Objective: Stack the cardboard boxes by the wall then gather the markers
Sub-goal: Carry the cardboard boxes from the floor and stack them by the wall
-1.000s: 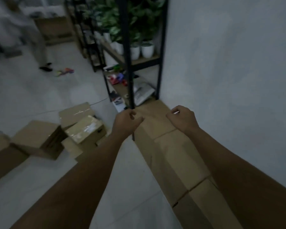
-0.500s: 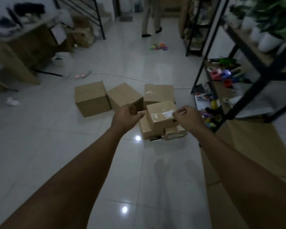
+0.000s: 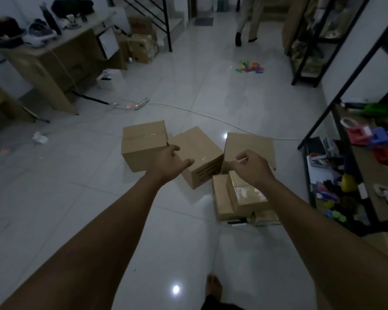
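Note:
Several cardboard boxes lie on the white tiled floor ahead: a left box (image 3: 141, 144), a tilted middle box (image 3: 202, 153), a flat right box (image 3: 251, 146) and a small taped box (image 3: 244, 193) on top of flatter ones. Both my arms reach out over them. My left hand (image 3: 168, 162) hovers above the middle box, fingers loosely curled, holding nothing. My right hand (image 3: 251, 166) hangs above the small boxes, fingers loosely curled, empty. A heap of coloured markers (image 3: 251, 68) lies far off on the floor. A dark marker (image 3: 238, 222) lies beside the small boxes.
A black metal shelf (image 3: 318, 121) with toys and clutter stands at the right. A power strip (image 3: 134, 105) and cable cross the floor behind the boxes. A wooden desk (image 3: 54, 63) is at the left. A person (image 3: 246, 21) walks at the back. My bare foot (image 3: 214, 287) shows below.
My view has swung from the stacked boxes by the wall to the loose boxes on the floor, and I have come closer to them. Both hands stay empty.

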